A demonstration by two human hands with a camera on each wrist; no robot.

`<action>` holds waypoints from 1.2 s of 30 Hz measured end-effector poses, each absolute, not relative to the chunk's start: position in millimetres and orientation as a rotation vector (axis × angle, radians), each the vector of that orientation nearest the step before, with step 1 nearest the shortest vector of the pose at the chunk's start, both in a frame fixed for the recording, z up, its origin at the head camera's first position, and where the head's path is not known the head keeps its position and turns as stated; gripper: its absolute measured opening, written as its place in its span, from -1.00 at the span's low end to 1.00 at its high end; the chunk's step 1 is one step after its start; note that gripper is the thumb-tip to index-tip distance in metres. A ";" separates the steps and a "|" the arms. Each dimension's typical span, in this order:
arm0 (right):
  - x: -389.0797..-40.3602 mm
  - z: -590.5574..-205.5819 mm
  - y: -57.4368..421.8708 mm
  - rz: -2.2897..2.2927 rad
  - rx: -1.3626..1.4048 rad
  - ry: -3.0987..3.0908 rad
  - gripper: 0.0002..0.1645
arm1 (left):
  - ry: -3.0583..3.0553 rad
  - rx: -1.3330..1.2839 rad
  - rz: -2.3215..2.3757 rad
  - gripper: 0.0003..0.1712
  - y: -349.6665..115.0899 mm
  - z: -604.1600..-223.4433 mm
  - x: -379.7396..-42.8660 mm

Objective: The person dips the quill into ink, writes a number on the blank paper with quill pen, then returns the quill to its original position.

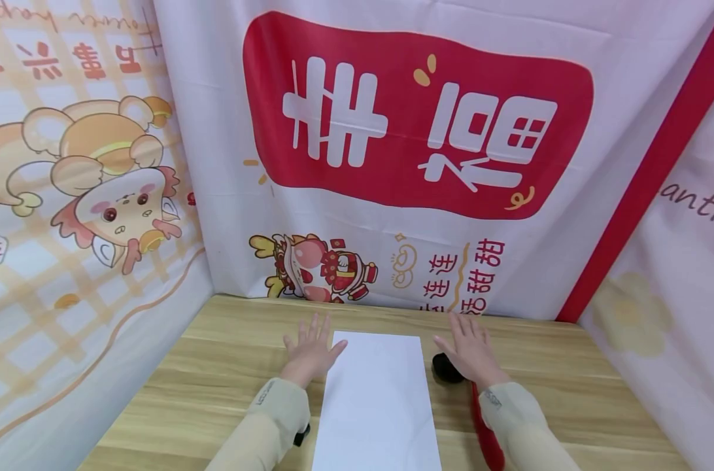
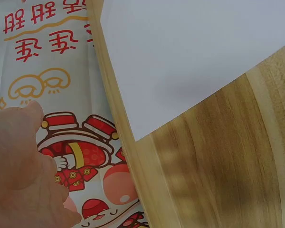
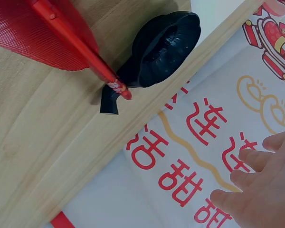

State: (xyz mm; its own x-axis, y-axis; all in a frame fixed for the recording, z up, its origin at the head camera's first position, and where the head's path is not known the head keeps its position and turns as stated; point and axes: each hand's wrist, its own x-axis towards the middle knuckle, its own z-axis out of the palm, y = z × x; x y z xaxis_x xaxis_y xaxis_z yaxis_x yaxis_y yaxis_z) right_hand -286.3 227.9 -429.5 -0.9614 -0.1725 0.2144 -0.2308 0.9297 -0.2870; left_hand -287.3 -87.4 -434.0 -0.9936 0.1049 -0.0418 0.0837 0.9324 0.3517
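A long white sheet of paper (image 1: 377, 399) lies on the wooden table between the two hands. My left hand (image 1: 310, 353), fingers spread and straight, hovers beside the paper's upper left corner and holds nothing. On the other side, my right hand (image 1: 471, 350) is held palm down with its fingers extended, likewise holding nothing. Below and beside it are a black scalloped cup (image 3: 166, 50) with a short stub and a red feather quill pen (image 3: 78, 42). The quill's tip rests at the stub in the right wrist view. In the head view, the right sleeve partly covers the red feather (image 1: 485, 428).
A small black object (image 1: 301, 435) shows beside the left sleeve. The wooden table (image 1: 216, 366) ends at a printed cloth backdrop (image 1: 216, 216) with red lettering. Printed cloth also hangs along the left and right sides.
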 end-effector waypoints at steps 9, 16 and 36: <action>-284.2 -431.9 236.7 0.521 0.273 -2.942 -0.06 | 3.017 0.130 0.543 -0.11 -89.9 -435.8 -286.8; -281.7 -432.4 240.5 0.551 0.254 -2.949 -0.08 | 3.019 0.120 0.534 -0.12 -91.7 -441.4 -288.4; -276.6 -442.8 248.3 0.518 0.184 -3.012 0.01 | 3.003 0.115 0.527 -0.12 -94.2 -453.8 -286.0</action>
